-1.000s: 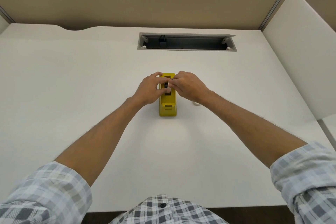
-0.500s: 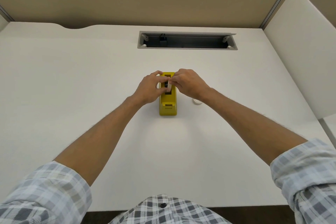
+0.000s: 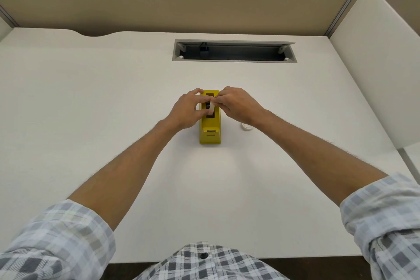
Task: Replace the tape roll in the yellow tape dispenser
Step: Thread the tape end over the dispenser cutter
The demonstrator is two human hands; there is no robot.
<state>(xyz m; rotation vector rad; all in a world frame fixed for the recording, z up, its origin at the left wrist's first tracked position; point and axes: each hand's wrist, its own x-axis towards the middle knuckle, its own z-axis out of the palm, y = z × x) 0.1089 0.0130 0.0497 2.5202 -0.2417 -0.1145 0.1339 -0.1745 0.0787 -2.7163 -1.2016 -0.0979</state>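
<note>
You have: two hands (image 3: pixel 186 109) (image 3: pixel 237 104), one yellow tape dispenser (image 3: pixel 210 130), one tape roll (image 3: pixel 211 106) pinched above it, one small white ring (image 3: pixel 246 127) on desk, one cable tray (image 3: pixel 234 51).

Both forearms are extended from the lower corners toward the frame's centre, sleeves rolled above the elbows. The left hand (image 3: pixel 185 110) and right hand (image 3: pixel 236 103) are brought together, fingers curled, fingertips pinched closed.

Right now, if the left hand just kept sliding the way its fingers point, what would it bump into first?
The left hand points rightward, so it would first meet the tape roll pinched over the yellow dispenser, then the right hand just beyond. Depth is hard to judge.
</note>
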